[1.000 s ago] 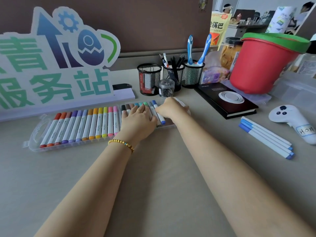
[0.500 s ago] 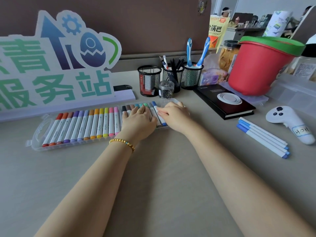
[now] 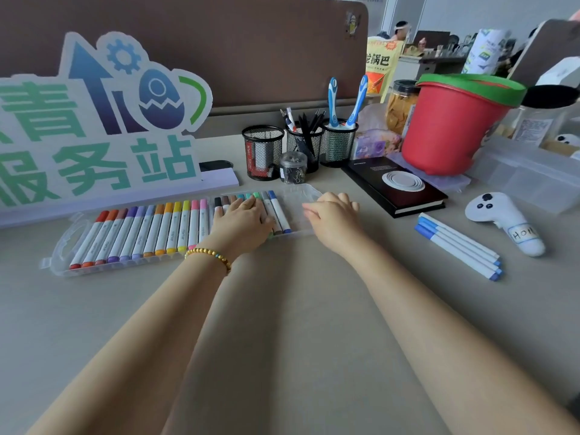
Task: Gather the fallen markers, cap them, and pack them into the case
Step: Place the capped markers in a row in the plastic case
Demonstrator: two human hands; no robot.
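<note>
Packing step: left hand [image 3: 243,219] presses flat on markers [image 3: 150,230] in the case [image 3: 301,196]; right hand [image 3: 332,215], loosely curled and empty, should fetch the blue markers [image 3: 458,246] right of it.

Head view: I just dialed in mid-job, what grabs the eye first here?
The clear marker case lies at centre-left, filled with a rainbow row of capped markers. The left hand presses flat on its right-hand markers, while the right hand rests at the case's empty right end. Three blue-capped markers lie loose on the desk to the right, before a big red bucket.
</note>
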